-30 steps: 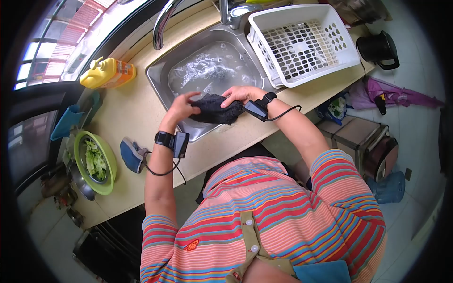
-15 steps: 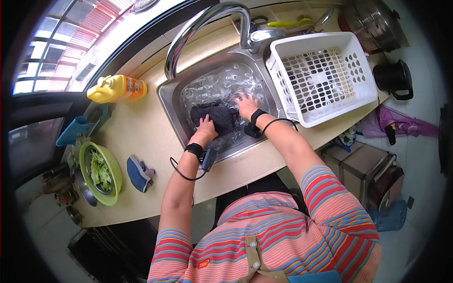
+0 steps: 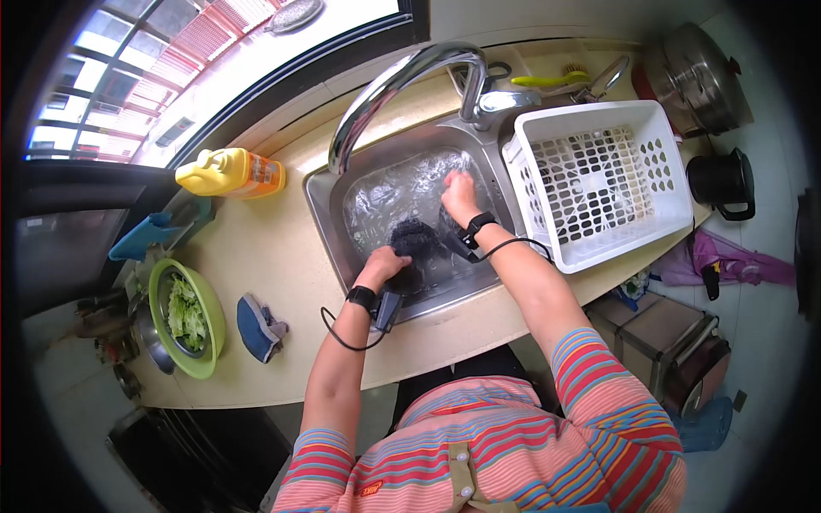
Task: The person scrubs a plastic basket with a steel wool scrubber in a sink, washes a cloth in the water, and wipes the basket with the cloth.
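Note:
A soaked dark cloth (image 3: 414, 238) lies bunched in the water of the steel sink (image 3: 321, 205). My left hand (image 3: 385, 263) is closed on its near left side, fingers curled into the fabric. My right hand (image 3: 460, 195) makes a fist above the water at the sink's right side. Dark fabric reaches up to the underside of that fist, whose fingertips are partly hidden. Both wrists wear black bands with cabled devices.
A chrome faucet (image 3: 402, 73) arches over the sink. The white plastic basket (image 3: 540, 192) stands at its right. Leftward are a yellow jug (image 3: 231, 173), a blue-grey cloth (image 3: 260, 327) and a green bowl of leafy greens (image 3: 215, 342). A black pitcher (image 3: 718, 181) is far right.
My right hand has gone from spread fingers to a fist and lifted slightly. The dark cloth is more bunched up, its left part drawn in. The camera view has shifted.

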`<state>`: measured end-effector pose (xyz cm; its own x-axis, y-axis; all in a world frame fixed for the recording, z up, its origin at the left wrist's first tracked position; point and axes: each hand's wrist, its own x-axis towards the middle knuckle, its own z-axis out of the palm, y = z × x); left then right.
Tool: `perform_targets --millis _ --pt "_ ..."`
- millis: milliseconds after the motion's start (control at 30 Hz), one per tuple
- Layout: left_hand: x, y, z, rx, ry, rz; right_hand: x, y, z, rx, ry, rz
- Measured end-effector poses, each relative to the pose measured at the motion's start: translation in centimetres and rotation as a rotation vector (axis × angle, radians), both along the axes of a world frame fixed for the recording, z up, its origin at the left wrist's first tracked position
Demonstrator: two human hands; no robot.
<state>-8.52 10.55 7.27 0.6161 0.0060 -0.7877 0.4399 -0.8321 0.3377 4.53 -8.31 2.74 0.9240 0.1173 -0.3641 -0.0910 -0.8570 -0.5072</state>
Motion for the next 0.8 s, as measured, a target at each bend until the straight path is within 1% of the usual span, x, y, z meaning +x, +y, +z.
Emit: perform_targets --millis 33,67,100,133,167,200,233,267,300,333,367,433,500,533,567,600,633,667,700,767,800 --pt "-0.1 0.3 0.6 0.078 -0.139 0.165 0.5 0.2 0.4 0.209 -0.255 -0.165" --pt "-0.3 0.6 1.1 0.084 -0.164 0.233 0.3 0.5 0.6 0.213 -0.258 -0.159" --pt "-0.8 0.5 1.7 0.087 -0.164 0.239 -0.9 0.8 1.9 0.115 -0.335 -0.13" --pt "-1.3 0.3 2.1 0.147 -0.275 0.249 -2.4 1.0 2.8 0.015 -0.414 -0.099" --pt "-1.8 0.2 2.3 0.207 -0.387 0.26 -4.0 1.1 2.9 0.023 -0.237 -0.063" --pt "-2.5 0.5 1.7 0.144 -0.473 0.205 -5.3 0.9 1.2 -0.102 -0.166 0.175" --pt "-3.1 0.5 2.0 0.147 -0.478 0.219 -5.9 0.5 -1.5 -0.228 -0.097 0.414" --pt "-3.7 0.4 2.6 0.191 -0.52 0.092 -5.3 0.1 -3.9 -0.228 -0.101 0.428" --pt "-4.3 0.3 3.2 0.236 -0.556 -0.038 -4.1 -0.1 -6.2 -0.225 0.063 0.396" --pt "-4.7 0.5 3.8 0.252 -0.548 -0.104 -2.9 0.3 -5.5 -0.221 0.228 0.357" --pt "-5.0 0.7 4.2 0.25 -0.549 -0.102 -0.9 -0.2 -4.5 -0.21 0.331 0.379" --pt "-5.9 1.5 4.6 0.253 -0.56 -0.233 -0.2 -1.0 -2.4 0.047 0.11 -0.091" --pt "-6.5 2.0 4.8 0.243 -0.567 -0.234 -1.6 0.0 -0.3 -0.095 -0.15 -0.105" --pt "-6.8 2.3 4.6 0.26 -0.548 -0.265 -2.3 0.6 -1.2 -0.16 -0.189 0.123" --pt "-7.0 2.7 4.4 0.283 -0.532 -0.29 -3.1 1.1 -2.1 -0.185 -0.022 0.268" --pt "-7.3 2.9 4.1 0.291 -0.566 -0.305 -3.4 0.8 -3.7 -0.058 0.005 0.426" --pt "-7.6 3.0 3.8 0.3 -0.573 -0.296 -3.3 0.9 -3.3 0.068 0.033 0.581" --pt "-7.8 3.1 3.5 0.305 -0.589 -0.323 -2.4 0.9 -2.9 0.036 0.172 0.485" --pt "-8.0 3.2 3.1 0.309 -0.602 -0.35 -0.2 0.6 -2.3 0.092 0.351 0.404" --pt "-8.5 3.4 2.6 0.293 -0.614 -0.35 0.8 0.8 -1.0 0.023 0.029 -0.177" --pt "-8.7 3.6 2.4 0.297 -0.593 -0.392 1.3 0.8 -2.4 -0.031 -0.218 -0.253"
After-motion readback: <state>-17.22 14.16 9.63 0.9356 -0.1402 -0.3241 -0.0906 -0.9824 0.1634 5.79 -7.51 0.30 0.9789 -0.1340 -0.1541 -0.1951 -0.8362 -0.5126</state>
